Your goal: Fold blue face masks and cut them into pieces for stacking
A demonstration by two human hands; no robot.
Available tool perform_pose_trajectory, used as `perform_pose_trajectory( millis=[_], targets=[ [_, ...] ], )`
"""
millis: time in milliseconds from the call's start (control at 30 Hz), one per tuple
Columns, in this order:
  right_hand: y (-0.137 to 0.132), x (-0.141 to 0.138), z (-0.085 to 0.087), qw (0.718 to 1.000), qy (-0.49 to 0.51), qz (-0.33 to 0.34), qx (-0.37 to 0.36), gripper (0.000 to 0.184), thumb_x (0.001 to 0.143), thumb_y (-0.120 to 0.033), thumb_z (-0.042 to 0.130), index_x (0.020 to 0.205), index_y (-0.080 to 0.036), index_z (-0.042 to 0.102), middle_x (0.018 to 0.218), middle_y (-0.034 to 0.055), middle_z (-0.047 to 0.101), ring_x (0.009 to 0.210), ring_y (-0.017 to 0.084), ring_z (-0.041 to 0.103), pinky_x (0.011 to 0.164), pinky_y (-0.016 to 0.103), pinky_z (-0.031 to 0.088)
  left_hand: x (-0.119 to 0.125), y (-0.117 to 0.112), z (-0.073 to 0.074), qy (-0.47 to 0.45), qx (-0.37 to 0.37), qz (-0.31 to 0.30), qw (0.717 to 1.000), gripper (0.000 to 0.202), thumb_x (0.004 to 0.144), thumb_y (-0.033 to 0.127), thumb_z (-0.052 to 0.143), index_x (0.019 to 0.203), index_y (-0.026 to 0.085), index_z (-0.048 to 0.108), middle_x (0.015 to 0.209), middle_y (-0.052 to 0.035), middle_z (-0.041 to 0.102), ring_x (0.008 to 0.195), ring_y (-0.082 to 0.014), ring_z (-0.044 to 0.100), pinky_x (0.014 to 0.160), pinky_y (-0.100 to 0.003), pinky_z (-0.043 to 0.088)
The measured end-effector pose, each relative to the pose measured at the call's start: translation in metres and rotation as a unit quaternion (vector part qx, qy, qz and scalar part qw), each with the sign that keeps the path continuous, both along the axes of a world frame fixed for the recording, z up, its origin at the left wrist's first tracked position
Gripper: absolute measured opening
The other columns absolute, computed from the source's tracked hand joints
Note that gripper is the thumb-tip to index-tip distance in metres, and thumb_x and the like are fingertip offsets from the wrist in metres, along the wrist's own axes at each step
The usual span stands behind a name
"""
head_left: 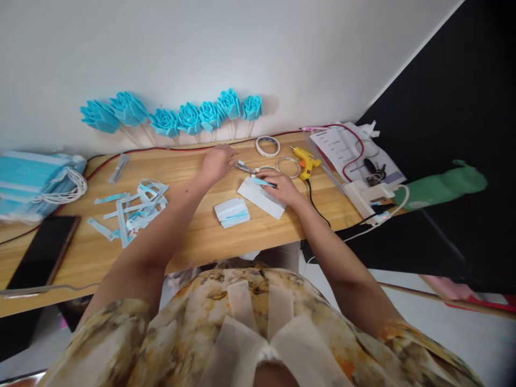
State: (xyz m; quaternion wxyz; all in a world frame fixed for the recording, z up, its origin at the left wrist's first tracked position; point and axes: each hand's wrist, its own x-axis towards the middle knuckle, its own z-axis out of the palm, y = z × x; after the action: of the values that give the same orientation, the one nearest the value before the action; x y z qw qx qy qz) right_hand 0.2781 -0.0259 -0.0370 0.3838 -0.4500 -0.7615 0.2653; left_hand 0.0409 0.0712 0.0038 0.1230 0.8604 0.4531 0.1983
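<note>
My left hand [219, 162] is near the table's back edge, its fingers bent together and pointing right; what they hold, if anything, is too small to make out. Just beside its fingertips are the blades of a pair of scissors [244, 167], with a small pale scrap at them. The handle end goes under my right hand [281, 186], whose fingers are closed around it. A blue piece of mask fabric [261, 181] shows at the right fingers. Below lies a flat white fabric sheet [263, 198]. Left of it is a stack of cut pale-blue pieces [232, 213].
Blue fabric flowers [189, 118] on sticks lean against the wall. Cut strips [129, 212], packed masks [32, 180] and a phone [43, 251] are on the left. A tape roll [267, 138], a yellow glue gun [307, 162], papers [338, 145] and a power strip [365, 199] are on the right.
</note>
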Motion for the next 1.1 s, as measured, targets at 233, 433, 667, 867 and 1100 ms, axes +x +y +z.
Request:
perform_pose_trajectory(
  millis=[233,433,667,867,1100],
  targets=[
    [0.004,0.005,-0.009,1.0,-0.001,-0.011,0.02,0.022,0.085,-0.026,0.062,0.096,-0.022,0.08,0.117,0.0103,0.078,0.124,0.027,0.067,0.109,0.047,0.049,0.025,0.015,-0.015,0.086,0.007,-0.03,0.996,0.027,0.088,0.018,0.052,0.097,0.012,0.077,0.107,-0.0183,0.074,0.106,-0.0309,0.064,0.093,-0.04,0.047],
    [0.004,0.006,-0.011,1.0,-0.004,-0.015,0.023,0.022,0.087,-0.029,0.059,0.09,-0.022,0.08,0.116,0.0088,0.079,0.124,0.027,0.068,0.108,0.045,0.052,-0.023,0.013,0.014,-0.063,0.017,0.065,0.996,0.019,0.088,0.022,0.056,0.092,0.016,0.073,0.098,-0.0118,0.075,0.09,-0.0256,0.064,0.08,-0.036,0.047],
    [0.006,0.006,-0.014,0.999,0.008,-0.04,0.015,0.024,0.085,-0.036,0.061,0.088,-0.02,0.079,0.114,0.0123,0.079,0.121,0.03,0.07,0.107,0.048,0.052,-0.175,-0.041,0.052,-0.095,-0.026,0.162,0.982,0.007,0.081,0.026,0.071,0.077,0.02,0.074,0.066,0.0005,0.066,0.063,-0.0174,0.054,0.072,-0.031,0.045],
    [0.008,0.006,-0.009,0.997,0.008,-0.073,-0.02,0.027,0.08,-0.041,0.062,0.082,-0.02,0.078,0.108,0.0103,0.08,0.113,0.03,0.072,0.104,0.045,0.053,-0.252,-0.069,0.022,-0.081,-0.052,0.159,0.983,0.014,0.079,0.034,0.073,0.07,0.023,0.073,0.074,-0.0042,0.072,0.075,-0.0222,0.063,0.09,-0.039,0.05],
    [0.009,-0.019,0.045,0.978,0.008,-0.188,-0.088,0.033,0.076,-0.05,0.069,0.067,-0.018,0.069,0.06,-0.0009,0.062,0.063,0.018,0.059,0.061,0.031,0.046,-0.235,-0.07,0.032,-0.158,0.131,0.169,0.964,0.052,0.076,0.045,0.08,0.122,0.023,0.071,0.152,-0.0124,0.053,0.144,-0.0383,0.044,0.124,-0.058,0.026]
  ],
)
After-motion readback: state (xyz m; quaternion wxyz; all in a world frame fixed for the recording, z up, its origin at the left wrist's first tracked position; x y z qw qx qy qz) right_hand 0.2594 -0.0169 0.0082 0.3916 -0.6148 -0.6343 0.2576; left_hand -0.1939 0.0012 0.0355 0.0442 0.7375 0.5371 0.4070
